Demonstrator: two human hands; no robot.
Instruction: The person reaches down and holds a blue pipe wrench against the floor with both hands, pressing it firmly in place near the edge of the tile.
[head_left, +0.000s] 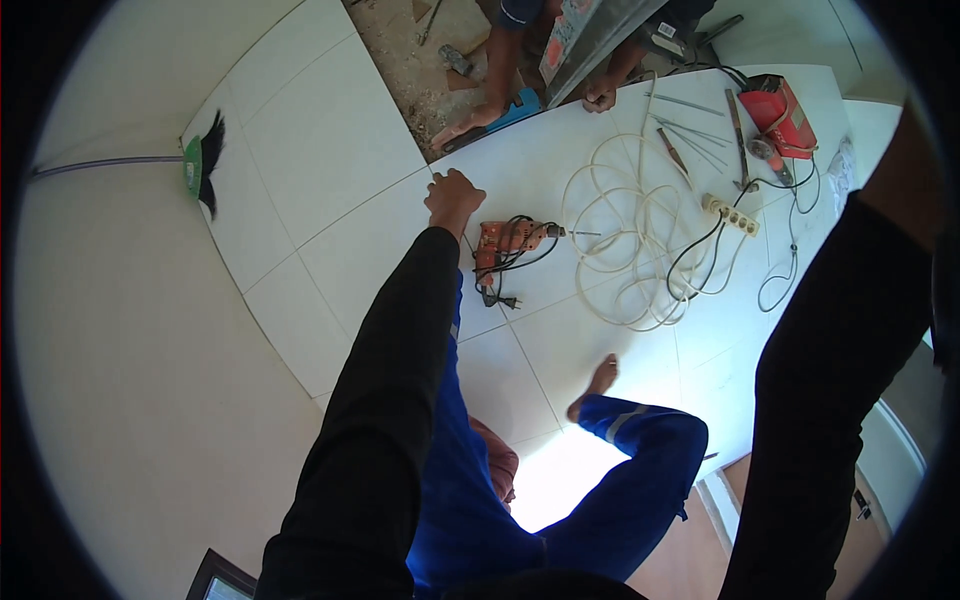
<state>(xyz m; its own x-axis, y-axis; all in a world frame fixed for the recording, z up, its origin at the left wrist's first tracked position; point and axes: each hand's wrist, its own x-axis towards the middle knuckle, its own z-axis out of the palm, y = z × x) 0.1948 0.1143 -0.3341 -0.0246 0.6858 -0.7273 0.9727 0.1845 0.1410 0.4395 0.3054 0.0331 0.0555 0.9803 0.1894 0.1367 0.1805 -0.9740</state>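
Head camera: the left hand [455,197], fingers curled, is near the orange drill [497,238] on white tiles [340,150]; whether it grips anything, I cannot tell. The right hand's state lies outside the frame.

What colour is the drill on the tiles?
The drill is orange; the head view shows it best.

Pale wall [130,350] at left, white tiled floor [340,150] across the middle, rough bare ground [390,70] up top, glare [565,475] lower centre.
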